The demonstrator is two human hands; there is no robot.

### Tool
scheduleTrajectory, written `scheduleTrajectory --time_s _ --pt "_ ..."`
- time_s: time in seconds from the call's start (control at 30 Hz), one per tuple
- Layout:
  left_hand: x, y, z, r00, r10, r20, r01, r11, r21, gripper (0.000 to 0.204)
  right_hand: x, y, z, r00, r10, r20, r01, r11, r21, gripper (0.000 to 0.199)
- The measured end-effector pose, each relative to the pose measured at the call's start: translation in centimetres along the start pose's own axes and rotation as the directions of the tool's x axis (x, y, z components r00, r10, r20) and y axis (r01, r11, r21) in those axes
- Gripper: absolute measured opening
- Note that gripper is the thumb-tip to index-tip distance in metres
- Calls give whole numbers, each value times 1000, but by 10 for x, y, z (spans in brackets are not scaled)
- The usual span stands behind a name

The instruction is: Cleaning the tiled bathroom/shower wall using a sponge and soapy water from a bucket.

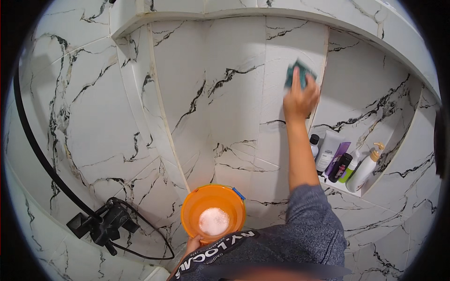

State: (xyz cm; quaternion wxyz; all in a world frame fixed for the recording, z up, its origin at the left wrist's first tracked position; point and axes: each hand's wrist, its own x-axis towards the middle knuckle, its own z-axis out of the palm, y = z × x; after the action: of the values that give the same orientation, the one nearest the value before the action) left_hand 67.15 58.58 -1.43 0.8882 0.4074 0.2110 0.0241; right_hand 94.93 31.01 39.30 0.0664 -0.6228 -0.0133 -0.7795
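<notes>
At marble wall: right hand [300, 98] presses teal scrub pad [300, 75].
Left hand [193, 243] grips tilted orange bucket [213, 213]; foam may spill.

A teal scrubbing sponge [300, 75] sits pressed flat against the white, black-veined marble wall tile, just left of the recessed niche's edge, its lower part covered by fingers. An orange plastic bucket [213, 210] with a blue handle clip is held upright low against the wall, white foamy water pooled inside
</notes>
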Motion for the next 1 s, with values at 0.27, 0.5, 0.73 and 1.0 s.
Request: scheduleTrajectory --time_s 0.27,0.5,0.73,1.0 --pt "0 -4 6 994 -21 -110 21 1000 1 41 -94 -115 65 583 -651 487 546 757 358 48" --pt "-7 -9 -13 991 11 -136 5 993 120 46 -148 -31 -7 843 -376 385 294 921 254 41" --pt "-22 1 19 993 46 -104 -47 999 -6 41 -4 -134 78 797 -311 518 334 941 51 51" --pt "-14 8 -5 995 -23 -93 30 996 80 43 -227 -3 -43 718 -372 589 361 922 142 47"
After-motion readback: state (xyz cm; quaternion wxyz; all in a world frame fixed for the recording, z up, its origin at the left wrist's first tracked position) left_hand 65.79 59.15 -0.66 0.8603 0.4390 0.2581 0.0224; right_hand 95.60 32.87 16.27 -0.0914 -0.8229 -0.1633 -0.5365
